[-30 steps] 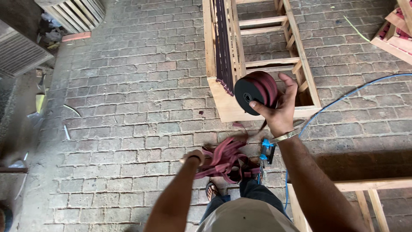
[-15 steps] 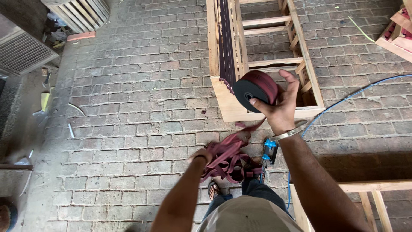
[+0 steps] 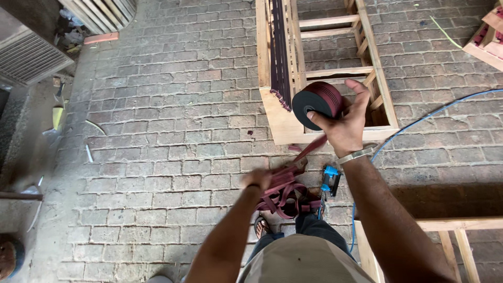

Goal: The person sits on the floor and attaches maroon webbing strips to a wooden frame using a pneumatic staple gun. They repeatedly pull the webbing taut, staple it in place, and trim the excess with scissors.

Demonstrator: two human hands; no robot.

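Up front, right hand (image 3: pixel 343 123) clamping fingers around roll of webbing (image 3: pixel 317 103), near wooden frame (image 3: pixel 275 118); left hand (image 3: pixel 258 180) gripping loose strap (image 3: pixel 285 191). Webbing looking soft, floppy, light; roll edge likely giving firmest hold.

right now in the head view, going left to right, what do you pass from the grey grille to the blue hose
Grey slatted grille → left hand → loose tangle of maroon strap → roll of maroon strap → right hand gripping that roll → blue hose on the brick floor.
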